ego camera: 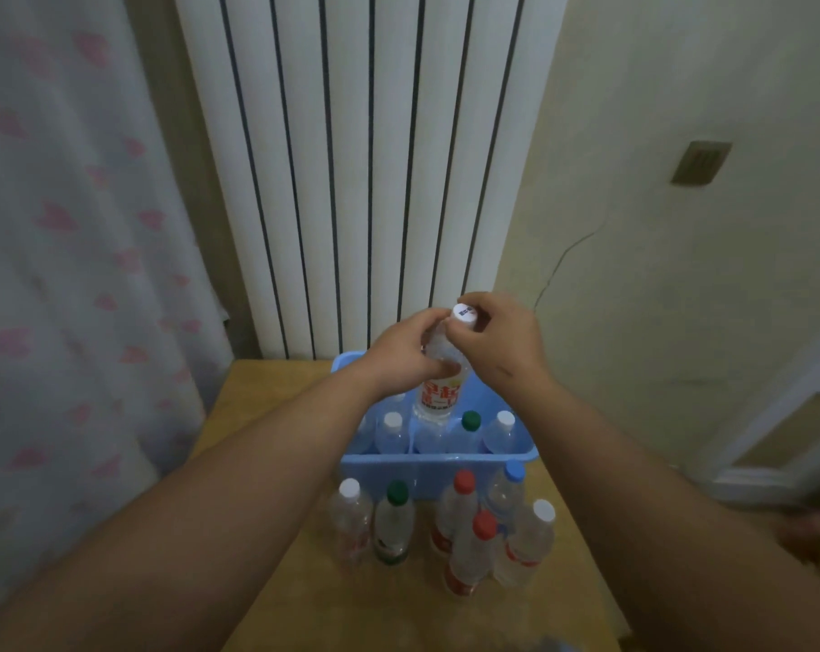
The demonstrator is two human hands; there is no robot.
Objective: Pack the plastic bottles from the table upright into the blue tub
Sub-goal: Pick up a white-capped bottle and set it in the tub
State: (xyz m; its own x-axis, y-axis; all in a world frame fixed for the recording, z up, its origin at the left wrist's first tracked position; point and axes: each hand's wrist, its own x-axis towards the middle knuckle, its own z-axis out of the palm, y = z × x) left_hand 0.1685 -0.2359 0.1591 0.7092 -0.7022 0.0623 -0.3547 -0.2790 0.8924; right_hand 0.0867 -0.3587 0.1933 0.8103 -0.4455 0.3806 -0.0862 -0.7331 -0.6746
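White-capped plastic bottle (pixel 438 395), upright above blue tub (pixel 438 470): left hand (pixel 401 355) grips its body, right hand (pixel 500 341) pinches its cap (pixel 463 316); placing step, likely needing a straight descent into a free slot.

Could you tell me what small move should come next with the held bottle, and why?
Probably lower the clear plastic bottle with the white cap straight into the blue plastic tub: the left hand grips its body, the right hand pinches its cap, and it hangs cap-up over the tub.
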